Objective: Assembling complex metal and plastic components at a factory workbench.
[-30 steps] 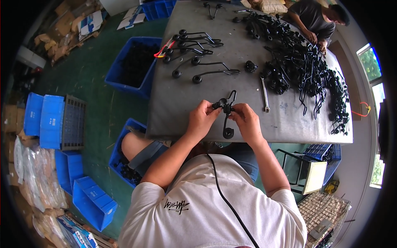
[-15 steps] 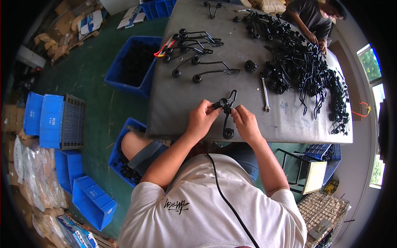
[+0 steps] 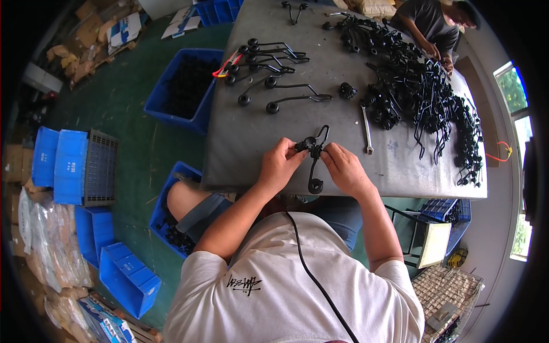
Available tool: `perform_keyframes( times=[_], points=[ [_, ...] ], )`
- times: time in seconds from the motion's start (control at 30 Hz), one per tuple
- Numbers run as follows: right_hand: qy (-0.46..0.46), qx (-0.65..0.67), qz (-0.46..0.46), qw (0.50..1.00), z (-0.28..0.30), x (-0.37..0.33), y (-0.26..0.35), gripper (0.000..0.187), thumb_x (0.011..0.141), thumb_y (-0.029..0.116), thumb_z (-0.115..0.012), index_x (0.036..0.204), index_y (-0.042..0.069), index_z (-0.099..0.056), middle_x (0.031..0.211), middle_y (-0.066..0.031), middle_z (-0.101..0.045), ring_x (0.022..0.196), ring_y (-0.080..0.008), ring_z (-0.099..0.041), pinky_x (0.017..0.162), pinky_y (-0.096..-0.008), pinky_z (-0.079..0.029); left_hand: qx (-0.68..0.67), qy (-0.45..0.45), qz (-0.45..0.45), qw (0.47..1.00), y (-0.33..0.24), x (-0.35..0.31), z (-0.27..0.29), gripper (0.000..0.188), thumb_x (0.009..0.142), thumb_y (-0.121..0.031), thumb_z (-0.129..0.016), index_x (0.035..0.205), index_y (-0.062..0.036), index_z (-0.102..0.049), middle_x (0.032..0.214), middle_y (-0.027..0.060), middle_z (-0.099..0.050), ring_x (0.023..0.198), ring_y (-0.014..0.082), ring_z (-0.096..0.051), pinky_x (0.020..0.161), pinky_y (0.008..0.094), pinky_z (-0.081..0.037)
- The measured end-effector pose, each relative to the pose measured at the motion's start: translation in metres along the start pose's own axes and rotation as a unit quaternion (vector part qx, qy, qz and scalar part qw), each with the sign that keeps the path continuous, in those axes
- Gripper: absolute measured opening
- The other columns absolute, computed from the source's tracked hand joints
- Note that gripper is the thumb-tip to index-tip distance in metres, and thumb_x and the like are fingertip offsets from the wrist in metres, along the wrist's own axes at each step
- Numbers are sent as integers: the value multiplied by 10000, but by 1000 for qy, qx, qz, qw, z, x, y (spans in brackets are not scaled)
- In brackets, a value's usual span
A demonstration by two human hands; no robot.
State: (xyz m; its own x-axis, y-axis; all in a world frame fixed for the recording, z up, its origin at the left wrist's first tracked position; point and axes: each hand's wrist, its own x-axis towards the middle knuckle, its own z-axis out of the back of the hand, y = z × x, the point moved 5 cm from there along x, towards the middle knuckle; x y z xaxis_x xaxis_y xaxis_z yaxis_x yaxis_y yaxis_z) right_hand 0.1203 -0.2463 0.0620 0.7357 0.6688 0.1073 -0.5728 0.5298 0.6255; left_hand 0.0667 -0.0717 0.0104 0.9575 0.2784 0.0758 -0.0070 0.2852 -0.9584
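A bent black wire bracket with round black roller-like ends (image 3: 315, 184) is held over the near edge of the table, its narrow loop pointing away from me. My left hand (image 3: 279, 164) is closed with thumb and fingers on a black round piece at the bracket's middle. From the other side, my right hand (image 3: 345, 170) pinches the same middle part; the fingertips hide just what they grip. Beyond my hands lie several similar black wire brackets (image 3: 297, 99) in a loose row. A small black cluster of round pieces (image 3: 347, 90) sits to their right.
A silver wrench (image 3: 367, 131) lies right of my hands. A large heap of black brackets (image 3: 423, 103) covers the table's right side, where another person (image 3: 429, 28) works. Blue crates (image 3: 197, 117) stand on the floor to the left. A red-and-yellow tool (image 3: 227, 66) lies at the table's left edge.
My right hand has turned slightly and its wrist has shifted a little to the right. The bracket stays nearly in place between both hands.
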Motion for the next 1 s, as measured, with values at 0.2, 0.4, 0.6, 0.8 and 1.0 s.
perform_keyframes(
  times=[0.2,0.4,0.6,0.8,1.0],
  points=[
    [22,148,-168,974,-13,-2,-10,332,1052,270,-487,877,-12,-507,788,-212,-559,801,-424,-585,691,-488,-447,-13,8,-5,1000,5,0,0,252,901,-203,-773,984,-18,-623,774,24,-684,701,62,-602,645,252,-498],
    [-119,56,-105,986,-16,-7,-18,274,1037,236,-515,899,0,-531,784,-182,-560,767,-390,-588,687,-469,-447,-17,4,-3,1000,6,-1,-2,265,904,-211,-772,991,-13,-620,780,27,-684,712,62,-604,645,252,-496],
    [-163,-18,25,986,-18,-4,4,138,939,90,-626,998,30,-517,888,-159,-600,776,-394,-589,705,-477,-464,-28,0,17,999,8,-1,-1,254,907,-193,-769,998,-10,-618,779,21,-683,714,47,-592,639,244,-489],
    [-162,28,-27,986,-21,-6,2,153,965,132,-614,1010,17,-524,917,-185,-608,834,-415,-604,742,-485,-479,-32,3,19,999,6,0,0,259,909,-199,-769,989,-7,-615,771,16,-674,704,45,-580,637,242,-486],
    [-129,80,-56,987,-18,-11,-5,141,986,131,-597,1030,11,-538,956,-201,-607,869,-431,-599,741,-469,-488,-40,-8,-2,999,5,0,-2,275,913,-227,-766,977,-5,-617,775,29,-688,705,54,-593,637,247,-488]
  ],
)
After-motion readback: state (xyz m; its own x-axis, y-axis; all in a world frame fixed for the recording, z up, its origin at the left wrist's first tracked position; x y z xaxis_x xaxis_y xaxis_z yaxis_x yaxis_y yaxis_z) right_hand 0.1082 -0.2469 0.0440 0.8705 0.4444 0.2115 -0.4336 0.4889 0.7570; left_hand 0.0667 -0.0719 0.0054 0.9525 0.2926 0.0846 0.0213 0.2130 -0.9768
